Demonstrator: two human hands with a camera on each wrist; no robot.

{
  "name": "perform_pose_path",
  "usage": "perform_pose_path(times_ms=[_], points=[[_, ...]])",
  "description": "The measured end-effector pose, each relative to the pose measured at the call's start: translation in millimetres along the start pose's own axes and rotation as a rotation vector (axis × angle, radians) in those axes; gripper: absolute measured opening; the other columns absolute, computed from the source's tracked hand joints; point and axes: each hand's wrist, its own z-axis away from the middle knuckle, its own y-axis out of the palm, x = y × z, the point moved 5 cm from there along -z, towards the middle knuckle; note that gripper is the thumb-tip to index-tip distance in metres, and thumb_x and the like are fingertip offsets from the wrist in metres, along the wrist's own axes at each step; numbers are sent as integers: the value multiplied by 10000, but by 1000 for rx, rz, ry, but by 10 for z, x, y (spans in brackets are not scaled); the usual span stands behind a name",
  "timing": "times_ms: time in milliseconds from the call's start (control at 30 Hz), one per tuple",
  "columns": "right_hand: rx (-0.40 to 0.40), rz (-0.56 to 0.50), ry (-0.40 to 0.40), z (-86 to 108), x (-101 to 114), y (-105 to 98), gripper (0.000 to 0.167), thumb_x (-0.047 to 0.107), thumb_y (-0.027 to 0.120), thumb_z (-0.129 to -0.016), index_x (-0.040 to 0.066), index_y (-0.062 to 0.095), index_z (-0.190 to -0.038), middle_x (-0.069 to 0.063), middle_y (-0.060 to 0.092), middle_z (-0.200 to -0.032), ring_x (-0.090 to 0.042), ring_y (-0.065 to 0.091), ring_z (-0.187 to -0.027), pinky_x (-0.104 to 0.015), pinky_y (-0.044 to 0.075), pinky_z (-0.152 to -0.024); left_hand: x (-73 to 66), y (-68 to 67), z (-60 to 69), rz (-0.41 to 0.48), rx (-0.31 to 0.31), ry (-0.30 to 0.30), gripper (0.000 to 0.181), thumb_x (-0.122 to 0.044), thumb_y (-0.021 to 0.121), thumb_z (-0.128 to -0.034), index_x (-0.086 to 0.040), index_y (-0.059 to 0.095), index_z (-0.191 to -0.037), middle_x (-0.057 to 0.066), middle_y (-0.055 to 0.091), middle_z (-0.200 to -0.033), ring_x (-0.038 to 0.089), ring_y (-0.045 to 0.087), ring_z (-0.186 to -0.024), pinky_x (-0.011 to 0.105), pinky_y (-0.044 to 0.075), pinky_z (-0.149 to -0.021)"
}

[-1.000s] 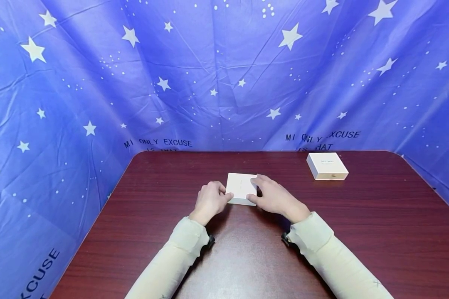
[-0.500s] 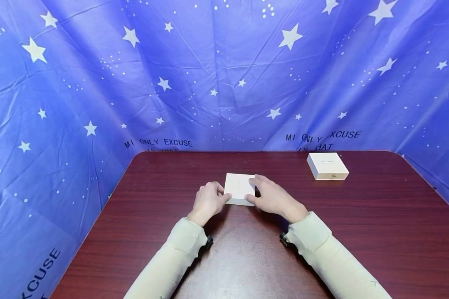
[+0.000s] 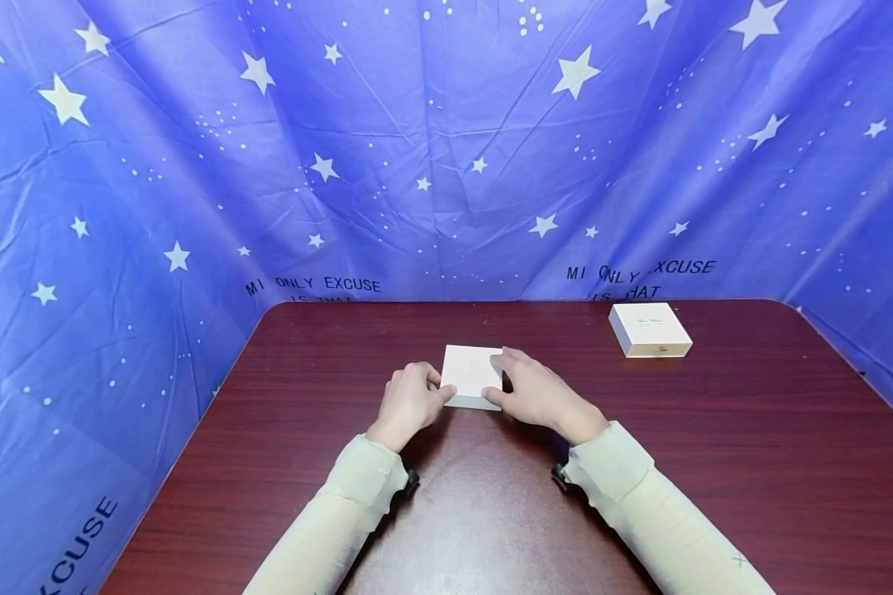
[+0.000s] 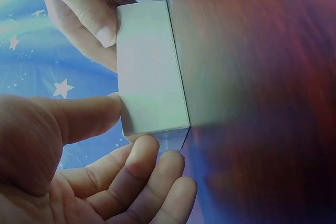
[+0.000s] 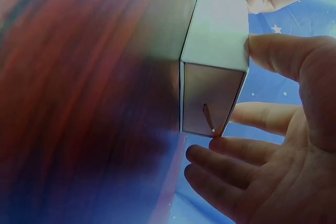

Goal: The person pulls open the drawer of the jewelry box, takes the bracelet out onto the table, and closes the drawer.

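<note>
While hands (image 3: 408, 403) (image 3: 545, 395) grip the box (image 3: 467, 373), only right-wrist footage shows its brown end (image 5: 210, 90).

Blue cloth (image 3: 432, 99) bore "MI ONLY EXCUSE" over "IS THAT" (cut off), repeated rightward, broken by folds; "XCUSE" showed lower left. Print on held box (image 3: 465, 373) and far box (image 3: 649, 332) was illegible.

bright head view, white glare on tabletop (image 3: 476, 504) — wrist views dimmer, hazy, softly blurred

Hands (image 4: 100, 184) holding pale box (image 4: 149, 66) on reddish table (image 4: 257, 77).
</note>
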Motion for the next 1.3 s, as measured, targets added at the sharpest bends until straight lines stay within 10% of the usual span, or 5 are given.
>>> perform_pose_path(times_ms=[1300], points=[[9, -9, -12, -61, 115, 62, 607, 363, 629, -899, -23, 498, -1348, -223, 417, -1425, -337, 384, -1332, -473, 341, -1053, 102, -100, 43, -11, -6, -20, 191, -331, 739, -813, -150, 678, -815, -70, 605, -700, 215, 608, -748, 370, 484, -711]])
